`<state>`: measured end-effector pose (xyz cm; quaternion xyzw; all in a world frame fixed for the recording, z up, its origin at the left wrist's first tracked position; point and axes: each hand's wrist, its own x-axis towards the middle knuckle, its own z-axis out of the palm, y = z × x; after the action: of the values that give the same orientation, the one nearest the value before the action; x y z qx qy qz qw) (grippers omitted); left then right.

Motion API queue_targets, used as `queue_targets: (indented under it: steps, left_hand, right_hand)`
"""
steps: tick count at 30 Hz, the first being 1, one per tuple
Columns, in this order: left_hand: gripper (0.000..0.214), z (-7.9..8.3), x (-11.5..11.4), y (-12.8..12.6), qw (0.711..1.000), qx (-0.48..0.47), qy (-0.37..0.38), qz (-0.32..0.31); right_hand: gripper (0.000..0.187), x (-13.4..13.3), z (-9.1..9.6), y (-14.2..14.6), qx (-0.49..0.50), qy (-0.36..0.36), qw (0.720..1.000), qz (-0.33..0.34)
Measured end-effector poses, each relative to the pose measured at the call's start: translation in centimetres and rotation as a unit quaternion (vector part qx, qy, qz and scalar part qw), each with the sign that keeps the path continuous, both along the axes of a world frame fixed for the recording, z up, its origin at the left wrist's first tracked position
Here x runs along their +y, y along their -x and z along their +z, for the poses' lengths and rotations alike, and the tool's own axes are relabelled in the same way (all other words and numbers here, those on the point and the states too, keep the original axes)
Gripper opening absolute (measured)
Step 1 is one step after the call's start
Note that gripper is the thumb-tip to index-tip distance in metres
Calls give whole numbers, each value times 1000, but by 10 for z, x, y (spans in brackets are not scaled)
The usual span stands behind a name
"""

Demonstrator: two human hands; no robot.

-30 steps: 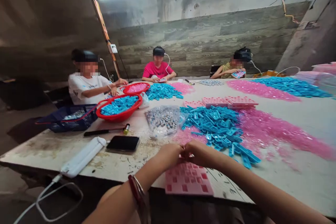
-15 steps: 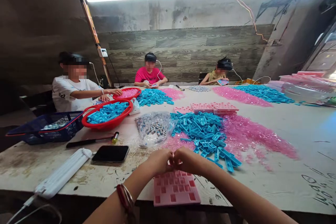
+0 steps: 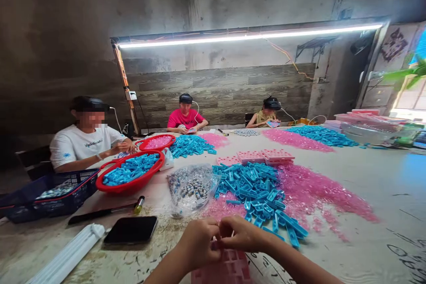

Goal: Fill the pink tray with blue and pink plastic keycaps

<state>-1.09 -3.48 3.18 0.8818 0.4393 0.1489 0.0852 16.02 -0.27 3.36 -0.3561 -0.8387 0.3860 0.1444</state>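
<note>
My left hand (image 3: pixel 199 243) and my right hand (image 3: pixel 242 234) meet over the far part of a pink tray (image 3: pixel 229 270) with square recesses. Both have bent, closed fingers, tips drawn together. Whatever is between them is too small and hidden to name. Just past my hands lies a loose heap of blue plastic pieces (image 3: pixel 253 186). Clear pink pieces (image 3: pixel 313 191) spread to its right, and a smaller patch of them (image 3: pixel 222 206) is right behind my hands. A clear plastic bag (image 3: pixel 178 197) of small metallic parts lies to the left.
Left on the table (image 3: pixel 349 257) are a phone (image 3: pixel 131 230), a black-handled tool (image 3: pixel 96 214), a white strip-like object (image 3: pixel 68 255), a red basket (image 3: pixel 128 186) of blue pieces and a dark blue basket (image 3: pixel 63 204). Pink trays (image 3: pixel 251 156) stand behind the heap. Three co-workers sit across.
The view has tilted up, so the table and tray sit lower in the picture. My hands stay together over the tray. The left co-worker's hand has drawn back from the basket of pink pieces.
</note>
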Motion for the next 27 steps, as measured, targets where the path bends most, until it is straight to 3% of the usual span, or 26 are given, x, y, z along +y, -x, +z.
queue_targets:
  steps: [6, 9, 11, 13, 16, 22, 27]
  left_hand:
    - [20, 8, -8, -2, 998, -46, 32, 1]
    - [37, 11, -7, 3, 990, -71, 111, 41]
    - [32, 12, -4, 7, 980, -71, 178, 56]
    - [24, 11, 0, 11, 966, -72, 243, 48]
    - [30, 11, 5, 16, 945, -86, 314, 21]
    - [45, 12, 8, 18, 943, -84, 322, 13]
    - [47, 9, 9, 19, 928, -108, 356, 29]
  right_hand:
    - [34, 0, 9, -8, -24, 118, 992, 36]
    - [42, -3, 13, -9, -29, 142, 988, 48]
    - [46, -5, 13, -8, -25, 151, 987, 55]
    - [45, -6, 11, -6, -22, 163, 984, 65]
    - [39, -7, 8, -4, -49, 171, 982, 57]
    - [38, -9, 8, -1, -82, 129, 988, 4]
    - [40, -10, 5, 1, -68, 136, 988, -10]
